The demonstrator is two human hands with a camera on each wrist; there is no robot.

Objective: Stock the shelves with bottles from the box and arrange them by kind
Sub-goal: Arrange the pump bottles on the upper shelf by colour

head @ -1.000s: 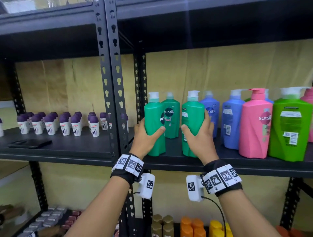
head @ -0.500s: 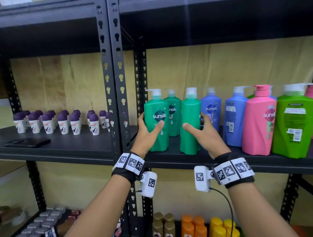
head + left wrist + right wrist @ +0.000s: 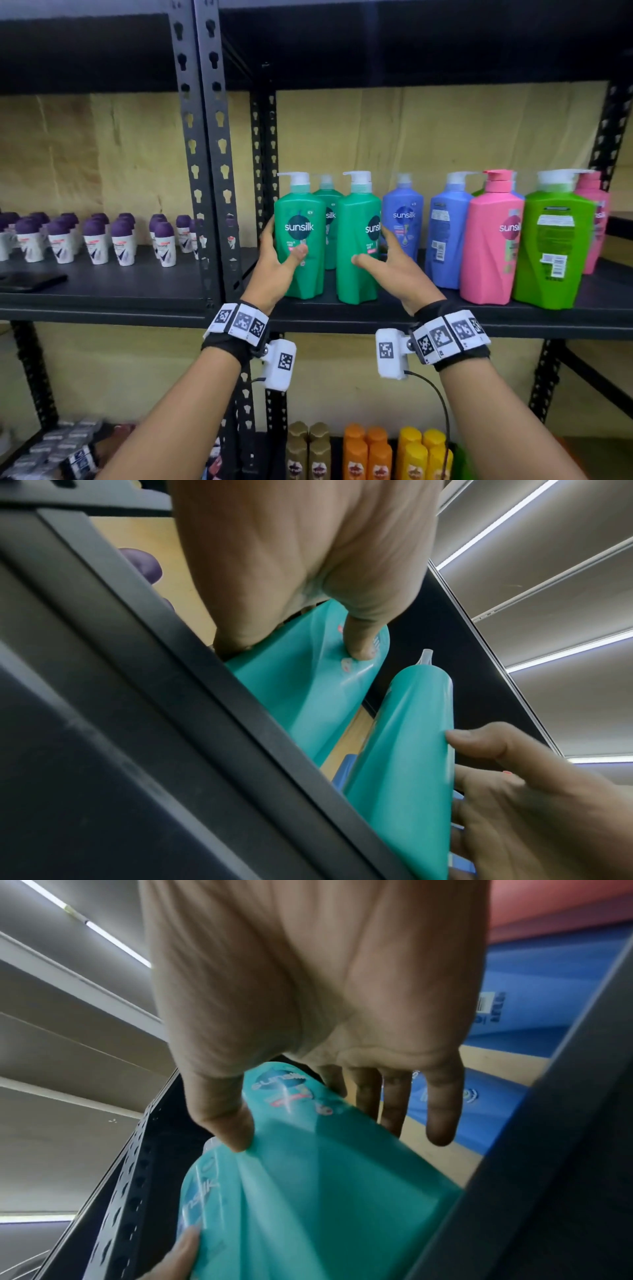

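Left hand (image 3: pixel 274 270) clasping left green bottle (image 3: pixel 301 246); right hand (image 3: pixel 394 270) spread, fingers straight, against its neighbour (image 3: pixel 356 246).

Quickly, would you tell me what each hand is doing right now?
Left hand: holds the left green bottle.
Right hand: open, touching the right green bottle.

On my feed there's a bunch of small white roll-ons with purple caps (image 3: pixel 94 241) lined up in the left bay, and a flat black thing (image 3: pixel 29 281) lying in front of them, can't tell what it is. Tan board (image 3: pixel 445 137) backs the rack. The wrist cams catch ceiling light strips (image 3: pixel 534 515).
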